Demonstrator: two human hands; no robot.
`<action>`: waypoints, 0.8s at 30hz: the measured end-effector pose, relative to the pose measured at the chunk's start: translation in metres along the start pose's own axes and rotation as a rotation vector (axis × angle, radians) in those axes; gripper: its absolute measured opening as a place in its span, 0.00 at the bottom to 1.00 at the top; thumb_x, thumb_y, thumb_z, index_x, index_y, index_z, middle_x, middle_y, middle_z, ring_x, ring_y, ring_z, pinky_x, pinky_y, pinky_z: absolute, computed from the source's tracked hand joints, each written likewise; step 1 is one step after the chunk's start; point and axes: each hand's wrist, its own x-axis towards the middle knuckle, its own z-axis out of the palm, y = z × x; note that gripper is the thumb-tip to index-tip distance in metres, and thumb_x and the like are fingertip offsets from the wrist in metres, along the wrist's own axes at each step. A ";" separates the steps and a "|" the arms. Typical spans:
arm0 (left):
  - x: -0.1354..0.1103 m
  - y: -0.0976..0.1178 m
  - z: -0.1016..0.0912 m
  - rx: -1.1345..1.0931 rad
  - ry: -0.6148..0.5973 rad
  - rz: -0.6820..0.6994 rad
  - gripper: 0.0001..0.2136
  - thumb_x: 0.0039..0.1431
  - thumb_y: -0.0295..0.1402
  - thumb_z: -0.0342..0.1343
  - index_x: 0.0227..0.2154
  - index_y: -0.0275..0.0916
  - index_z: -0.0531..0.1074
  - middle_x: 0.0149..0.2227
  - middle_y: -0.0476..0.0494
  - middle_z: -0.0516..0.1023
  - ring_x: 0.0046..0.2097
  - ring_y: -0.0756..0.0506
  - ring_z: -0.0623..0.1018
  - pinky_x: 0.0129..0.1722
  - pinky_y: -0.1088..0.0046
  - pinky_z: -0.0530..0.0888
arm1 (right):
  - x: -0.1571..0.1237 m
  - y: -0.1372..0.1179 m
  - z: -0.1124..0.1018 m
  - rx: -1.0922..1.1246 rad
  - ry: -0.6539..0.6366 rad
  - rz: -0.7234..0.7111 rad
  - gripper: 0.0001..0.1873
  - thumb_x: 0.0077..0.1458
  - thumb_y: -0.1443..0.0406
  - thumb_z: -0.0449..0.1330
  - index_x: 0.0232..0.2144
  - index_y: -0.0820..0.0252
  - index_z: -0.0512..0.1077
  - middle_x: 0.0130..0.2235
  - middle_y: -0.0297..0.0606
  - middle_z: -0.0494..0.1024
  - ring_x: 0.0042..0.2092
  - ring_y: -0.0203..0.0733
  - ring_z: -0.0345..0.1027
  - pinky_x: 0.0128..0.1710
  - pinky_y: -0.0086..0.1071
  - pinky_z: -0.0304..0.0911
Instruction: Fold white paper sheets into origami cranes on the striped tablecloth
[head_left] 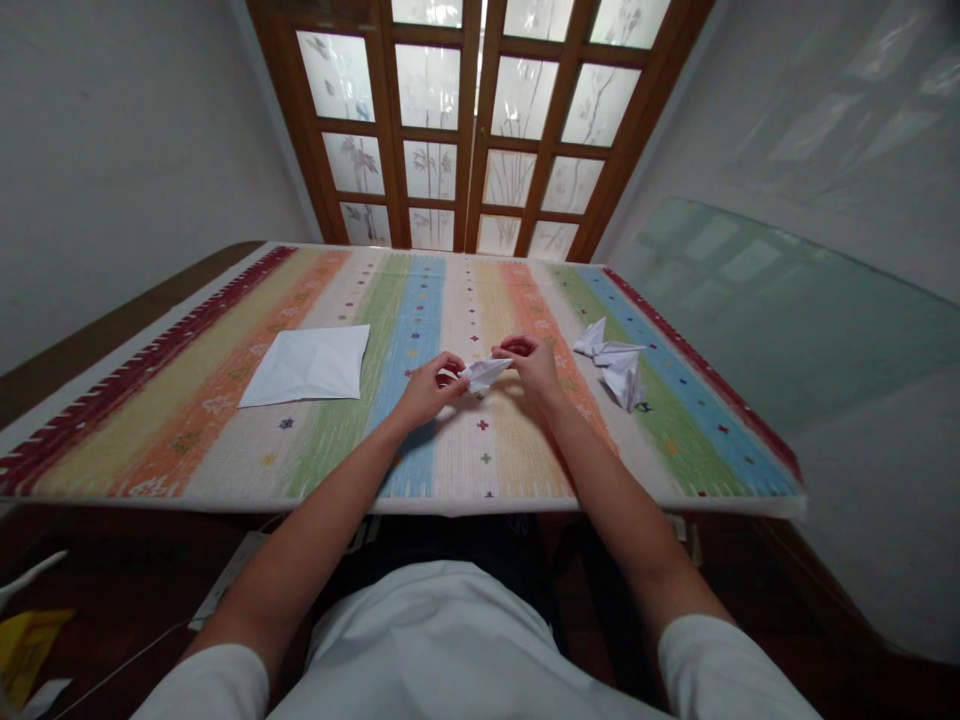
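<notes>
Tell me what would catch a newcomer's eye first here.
Probably the brightly striped tablecloth, filling the middle of the view. Over it, the left hand and right hand hold a folded paper between them. Flat white paper lies to the left, and folded white shapes sit to the right.

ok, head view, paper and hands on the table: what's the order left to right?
flat paper stack → left hand → held folded paper → right hand → loose folded papers
</notes>
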 end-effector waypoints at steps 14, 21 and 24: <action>-0.007 0.003 0.002 0.368 0.156 0.288 0.09 0.68 0.41 0.67 0.38 0.42 0.77 0.42 0.43 0.82 0.46 0.41 0.81 0.52 0.62 0.80 | -0.027 0.001 0.020 0.194 -0.539 0.262 0.33 0.43 0.47 0.83 0.45 0.51 0.76 0.45 0.38 0.83 0.38 0.42 0.81 0.38 0.38 0.82; -0.009 0.006 0.009 0.348 0.094 0.327 0.03 0.71 0.34 0.62 0.42 0.42 0.75 0.45 0.42 0.81 0.49 0.41 0.81 0.58 0.59 0.77 | -0.023 0.004 0.019 0.196 -0.426 0.252 0.33 0.39 0.52 0.84 0.44 0.51 0.77 0.46 0.38 0.85 0.43 0.44 0.81 0.42 0.36 0.81; -0.007 0.002 0.010 0.247 0.146 0.299 0.11 0.67 0.33 0.66 0.46 0.43 0.69 0.44 0.46 0.80 0.46 0.44 0.81 0.57 0.61 0.79 | -0.022 0.006 0.017 0.161 -0.456 0.230 0.30 0.43 0.54 0.82 0.46 0.51 0.78 0.47 0.40 0.86 0.45 0.46 0.82 0.45 0.39 0.81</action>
